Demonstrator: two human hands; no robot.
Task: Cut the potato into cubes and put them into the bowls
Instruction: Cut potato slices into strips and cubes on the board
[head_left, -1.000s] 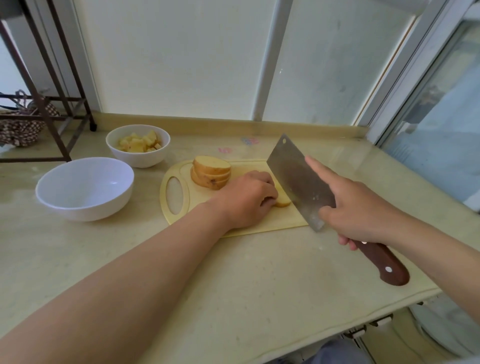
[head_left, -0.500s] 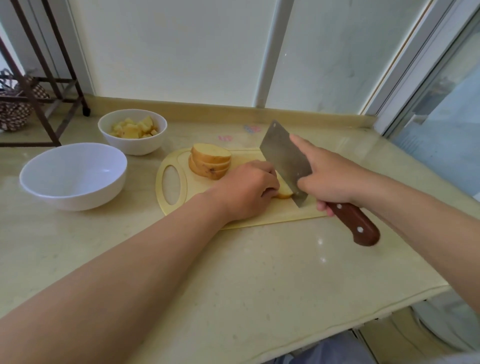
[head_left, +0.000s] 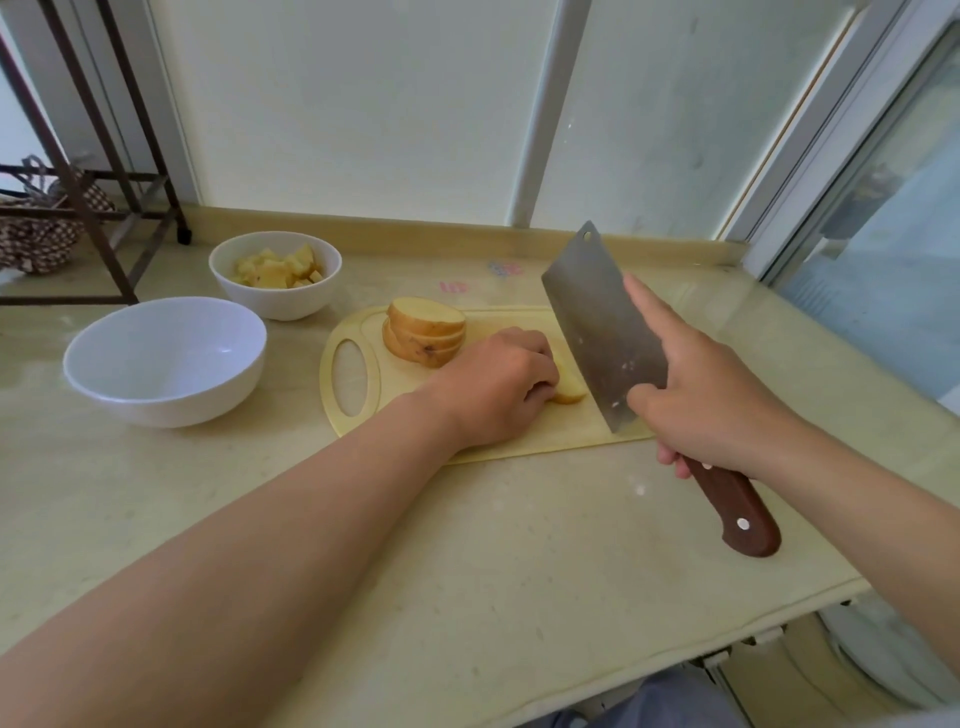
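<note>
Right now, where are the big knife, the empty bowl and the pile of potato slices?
big knife (head_left: 597, 322): head view, on the flat of the steel blade.
empty bowl (head_left: 171, 402): head view, on its white outer wall.
pile of potato slices (head_left: 426, 318): head view, on the top slice's cut face.

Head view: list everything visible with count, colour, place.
counter: one, beige, foreground
cutting board: one, pale yellow, mid-counter
potato slices: one stack, tan-skinned, board's far left
potato piece: one, pale yellow, board's middle
cleaver: one, steel blade, brown handle, over board's right end
small bowl: one, white, behind the board, left
potato cubes: several, yellow, in the small bowl
large bowl: one, white, left of the board
metal rack: one, dark brown, far left
patterned bag: one, brown-white, in the rack
left hand: one, holds the potato piece
right hand: one, grips the cleaver
</note>
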